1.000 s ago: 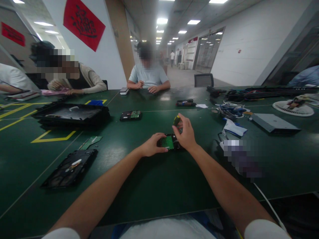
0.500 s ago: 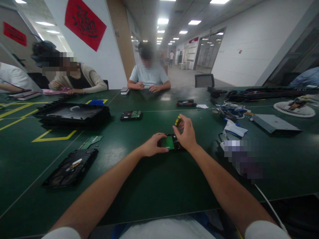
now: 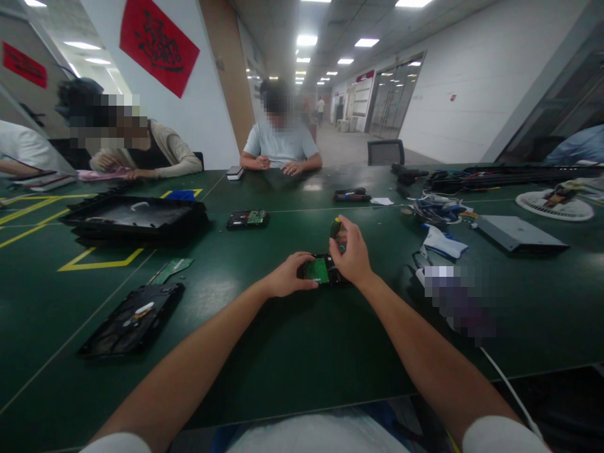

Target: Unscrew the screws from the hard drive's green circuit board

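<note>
A hard drive (image 3: 317, 270) with its green circuit board facing up lies on the green table in front of me. My left hand (image 3: 291, 274) grips its left end, thumb along the near edge and fingers on the far edge. Over the right end, my right hand (image 3: 352, 250) is closed around a yellow-and-black screwdriver (image 3: 335, 227), held roughly upright by its handle. The screwdriver's tip is hidden behind my hand, so I cannot tell whether it touches a screw. A second hard drive (image 3: 247, 219) rests farther back to the left.
At left are a black plastic housing (image 3: 132, 321), a loose green circuit board (image 3: 172, 270) and a large black tray (image 3: 136, 214). Rightward lie a white-and-blue packet (image 3: 444, 241), a grey metal box (image 3: 519, 233) and tangled cables (image 3: 436, 207). A person (image 3: 281, 145) sits opposite.
The screwdriver handle has turned in my right hand, showing more black and less yellow, and stands slightly more upright. My left hand keeps its hold on the hard drive.
</note>
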Action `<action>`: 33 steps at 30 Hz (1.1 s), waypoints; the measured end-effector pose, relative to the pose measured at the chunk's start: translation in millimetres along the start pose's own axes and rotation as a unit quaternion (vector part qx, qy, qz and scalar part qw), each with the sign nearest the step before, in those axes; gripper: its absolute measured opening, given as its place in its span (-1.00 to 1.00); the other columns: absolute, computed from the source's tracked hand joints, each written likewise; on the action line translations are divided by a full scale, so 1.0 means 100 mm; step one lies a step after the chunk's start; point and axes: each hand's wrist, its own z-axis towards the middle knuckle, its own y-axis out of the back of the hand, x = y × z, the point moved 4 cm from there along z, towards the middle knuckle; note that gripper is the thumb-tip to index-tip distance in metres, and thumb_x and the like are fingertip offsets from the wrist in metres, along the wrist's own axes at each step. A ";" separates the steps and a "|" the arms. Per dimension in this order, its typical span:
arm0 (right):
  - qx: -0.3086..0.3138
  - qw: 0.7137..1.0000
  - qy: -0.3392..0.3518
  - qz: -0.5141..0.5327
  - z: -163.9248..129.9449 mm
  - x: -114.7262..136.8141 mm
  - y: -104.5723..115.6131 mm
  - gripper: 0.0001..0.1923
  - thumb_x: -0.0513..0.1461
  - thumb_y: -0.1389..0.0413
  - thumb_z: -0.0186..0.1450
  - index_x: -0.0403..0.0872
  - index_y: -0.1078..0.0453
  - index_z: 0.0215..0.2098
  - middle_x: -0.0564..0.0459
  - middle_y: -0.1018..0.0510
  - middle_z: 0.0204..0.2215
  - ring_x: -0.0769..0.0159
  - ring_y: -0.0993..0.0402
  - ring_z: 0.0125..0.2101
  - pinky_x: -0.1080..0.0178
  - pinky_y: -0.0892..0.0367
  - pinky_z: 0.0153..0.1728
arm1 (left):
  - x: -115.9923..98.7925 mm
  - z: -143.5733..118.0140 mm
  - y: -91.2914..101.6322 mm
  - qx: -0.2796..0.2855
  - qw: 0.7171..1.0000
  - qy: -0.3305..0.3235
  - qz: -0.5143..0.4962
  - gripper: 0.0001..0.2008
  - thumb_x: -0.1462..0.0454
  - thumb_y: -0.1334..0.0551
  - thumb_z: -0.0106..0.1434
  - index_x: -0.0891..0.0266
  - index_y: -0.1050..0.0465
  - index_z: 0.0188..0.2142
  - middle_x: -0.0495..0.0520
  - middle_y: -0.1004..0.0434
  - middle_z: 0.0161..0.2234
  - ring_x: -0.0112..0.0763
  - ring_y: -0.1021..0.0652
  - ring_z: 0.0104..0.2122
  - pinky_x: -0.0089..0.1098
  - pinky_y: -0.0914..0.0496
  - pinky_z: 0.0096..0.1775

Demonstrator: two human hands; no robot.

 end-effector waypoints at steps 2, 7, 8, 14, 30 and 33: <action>-0.005 1.000 0.000 -0.002 0.00 -0.01 0.00 -0.36 -0.21 -0.11 0.39 0.08 -0.02 0.38 -0.17 -0.35 0.11 0.17 -0.54 -0.17 -0.01 -0.60 -0.14 | 0.00 0.00 0.00 -0.001 1.000 -0.002 0.000 -0.16 -0.10 -0.42 0.09 0.08 -0.28 0.29 0.20 -0.22 0.33 0.04 -0.33 0.28 0.02 -0.26 0.28; -0.014 1.000 0.003 -0.004 0.00 -0.01 0.01 -0.32 -0.18 -0.15 0.37 0.10 -0.02 0.39 -0.14 -0.37 0.06 0.18 -0.53 -0.22 -0.01 -0.62 -0.20 | 0.02 0.01 -0.01 -0.006 1.000 -0.001 0.002 -0.16 -0.09 -0.43 0.08 0.07 -0.28 0.29 0.19 -0.22 0.33 0.04 -0.33 0.28 0.03 -0.25 0.29; -0.010 1.000 0.005 -0.003 0.00 0.00 0.01 -0.32 -0.18 -0.14 0.37 0.11 -0.02 0.39 -0.14 -0.37 0.06 0.17 -0.53 -0.20 -0.02 -0.61 -0.18 | 0.02 0.01 -0.01 -0.004 1.000 0.001 0.001 -0.16 -0.09 -0.43 0.08 0.07 -0.28 0.29 0.19 -0.21 0.33 0.04 -0.33 0.28 0.03 -0.25 0.29; 0.005 1.000 0.010 0.012 0.00 0.04 0.01 -0.34 -0.21 -0.09 0.40 0.13 -0.01 0.42 -0.15 -0.36 0.13 0.16 -0.54 -0.14 0.00 -0.60 -0.10 | 0.02 0.00 0.00 0.001 1.000 0.005 0.004 -0.16 -0.11 -0.42 0.09 0.07 -0.27 0.30 0.20 -0.20 0.34 0.04 -0.33 0.28 0.03 -0.28 0.28; -0.003 1.000 0.004 -0.014 0.00 -0.01 0.01 -0.36 -0.17 -0.14 0.39 0.07 -0.06 0.38 -0.15 -0.36 0.08 0.19 -0.53 -0.21 0.02 -0.60 -0.20 | 0.00 0.00 -0.01 -0.006 1.000 -0.006 0.005 -0.15 -0.09 -0.43 0.09 0.10 -0.27 0.30 0.22 -0.22 0.33 0.05 -0.32 0.28 0.02 -0.25 0.29; 0.006 1.000 0.009 -0.005 0.00 0.00 0.00 -0.33 -0.21 -0.10 0.40 0.07 0.00 0.42 -0.16 -0.36 0.09 0.18 -0.53 -0.17 0.01 -0.59 -0.12 | 0.01 0.01 -0.01 -0.006 1.000 -0.012 0.008 -0.15 -0.09 -0.43 0.09 0.12 -0.27 0.30 0.23 -0.23 0.32 0.03 -0.33 0.27 -0.01 -0.25 0.29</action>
